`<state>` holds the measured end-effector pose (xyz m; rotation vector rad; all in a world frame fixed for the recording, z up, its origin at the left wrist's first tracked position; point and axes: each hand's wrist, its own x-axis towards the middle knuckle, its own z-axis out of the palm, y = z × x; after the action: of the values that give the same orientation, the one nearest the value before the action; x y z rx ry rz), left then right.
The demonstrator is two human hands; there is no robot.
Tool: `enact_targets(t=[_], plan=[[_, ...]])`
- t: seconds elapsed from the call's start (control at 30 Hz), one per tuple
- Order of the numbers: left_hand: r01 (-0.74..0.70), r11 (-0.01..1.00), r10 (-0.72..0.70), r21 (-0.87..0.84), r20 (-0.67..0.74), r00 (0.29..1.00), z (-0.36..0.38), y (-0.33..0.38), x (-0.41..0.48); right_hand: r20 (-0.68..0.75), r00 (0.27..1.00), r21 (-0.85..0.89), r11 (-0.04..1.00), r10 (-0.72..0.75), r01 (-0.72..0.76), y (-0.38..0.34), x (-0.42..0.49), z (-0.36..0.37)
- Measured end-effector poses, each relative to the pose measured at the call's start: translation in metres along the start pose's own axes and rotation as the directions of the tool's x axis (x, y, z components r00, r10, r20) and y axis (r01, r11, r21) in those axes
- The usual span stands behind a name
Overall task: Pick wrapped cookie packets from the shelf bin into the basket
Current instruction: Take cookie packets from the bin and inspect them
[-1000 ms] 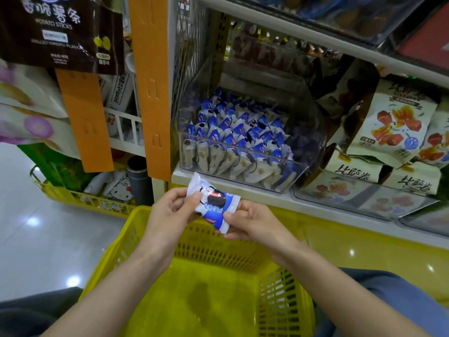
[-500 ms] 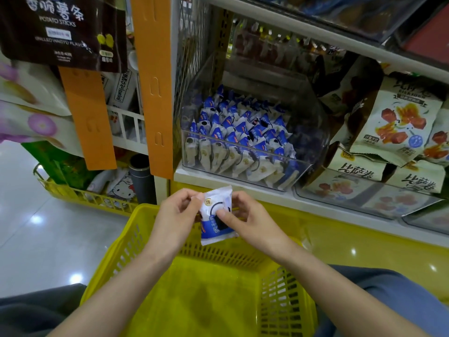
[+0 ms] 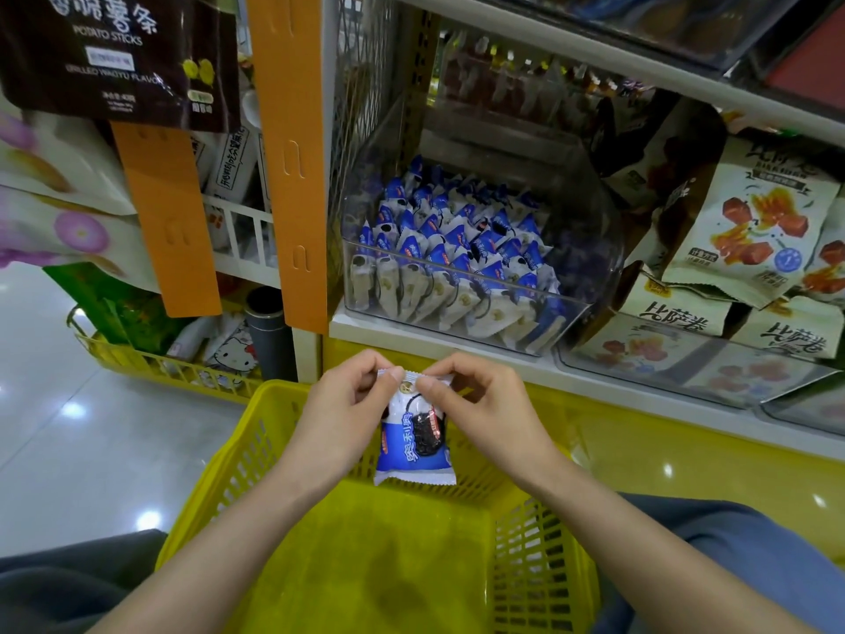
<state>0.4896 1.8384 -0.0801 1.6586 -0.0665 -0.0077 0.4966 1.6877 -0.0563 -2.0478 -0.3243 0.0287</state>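
One cookie packet (image 3: pixel 414 450) has swung upright, top seam pinched by my left hand (image 3: pixel 345 416) and right hand (image 3: pixel 487 416) over the basket (image 3: pixel 366 565), ready to drop.

Both forearms reach forward and converge, left hand (image 3: pixel 347 416) and right hand (image 3: pixel 487 416) side by side, each pinching the top of a cookie packet (image 3: pixel 414 443) with thumb and forefinger.

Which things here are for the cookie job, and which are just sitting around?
For the job: cookie packet, pinched at its top by left hand and right hand; yellow basket underneath; clear bin full of more packets.

Just sitting around: white snack bags, potato sticks bag, orange strip, Hello Kitty pack.
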Motion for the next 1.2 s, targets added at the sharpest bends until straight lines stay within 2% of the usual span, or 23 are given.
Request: enact_targets(t=[0.13,0.23,0.33,0.4,0.47,0.5,0.6,0.67,0.73,0.77,0.83,0.9,0.93,1.0,1.03,1.1,1.2], plan=[[0.005,1.0,-0.005,-0.017,0.004,1.0,0.001,-0.001,0.0,0.072,0.983,0.216,0.96,0.167,-0.179,-0.003,0.002,-0.002],[-0.016,0.998,0.021,0.059,-0.092,0.996,0.001,-0.003,-0.001,-0.044,0.981,0.21,0.962,0.188,-0.175,0.0,0.002,-0.002],[0.024,0.986,-0.002,0.162,-0.135,0.991,-0.004,-0.004,0.001,-0.208,0.977,0.033,0.998,0.053,-0.047,0.004,0.002,-0.005],[0.171,0.985,-0.171,-0.007,-0.076,0.982,-0.004,-0.002,0.002,-0.243,0.966,-0.056,0.996,-0.086,0.075,0.004,0.001,-0.005],[0.357,0.904,-0.364,-0.234,0.016,0.931,-0.003,0.002,0.002,-0.193,0.944,-0.19,0.954,-0.267,0.231,0.007,-0.003,-0.001],[0.407,0.855,-0.41,-0.32,0.06,0.91,-0.003,0.003,0.003,-0.143,0.929,-0.25,0.92,-0.342,0.3,0.009,-0.005,0.002],[0.402,0.756,-0.383,-0.516,0.148,0.912,-0.005,0.003,0.002,-0.019,0.907,-0.344,0.854,-0.421,0.39,0.013,-0.009,0.006],[0.331,0.776,-0.319,-0.537,0.118,0.94,-0.007,0.003,0.001,0.038,0.888,-0.406,0.805,-0.459,0.433,0.013,-0.008,0.006],[0.256,0.838,-0.275,-0.482,0.032,0.961,-0.006,0.002,0.001,0.071,0.881,-0.414,0.79,-0.467,0.452,0.012,-0.009,0.007],[0.234,0.867,-0.266,-0.44,-0.013,0.964,-0.004,0.002,0.001,0.052,0.894,-0.397,0.812,-0.445,0.428,0.011,-0.009,0.008],[0.212,0.903,-0.255,-0.375,-0.069,0.964,-0.002,0.001,0.003,-0.075,0.934,-0.31,0.898,-0.35,0.312,0.008,-0.009,0.009],[0.197,0.911,-0.235,-0.363,-0.064,0.97,-0.001,0.003,0.002,-0.207,0.965,-0.11,0.984,-0.16,0.139,0.005,-0.005,0.008],[0.192,0.918,-0.219,-0.346,-0.042,0.975,0.0,0.003,0.002,-0.206,0.978,0.037,0.999,-0.026,0.034,0.003,-0.003,0.007],[0.204,0.927,-0.206,-0.315,0.028,0.978,0.001,0.003,0.001,-0.056,0.978,0.334,0.927,0.199,-0.17,0.001,0.0,0.004],[0.219,0.93,-0.213,-0.296,0.055,0.976,0.001,0.003,0.001,0.032,0.966,0.413,0.877,0.256,-0.246,0.0,0.0,0.003],[0.204,0.955,-0.202,-0.214,0.031,0.979,0.002,0.002,-0.001,0.123,0.95,0.439,0.843,0.286,-0.311,-0.001,0.0,0.002],[0.042,0.996,-0.034,0.075,-0.109,0.993,0.002,-0.002,-0.003,0.114,0.947,0.52,0.794,0.301,-0.315,-0.002,-0.001,0.004]])
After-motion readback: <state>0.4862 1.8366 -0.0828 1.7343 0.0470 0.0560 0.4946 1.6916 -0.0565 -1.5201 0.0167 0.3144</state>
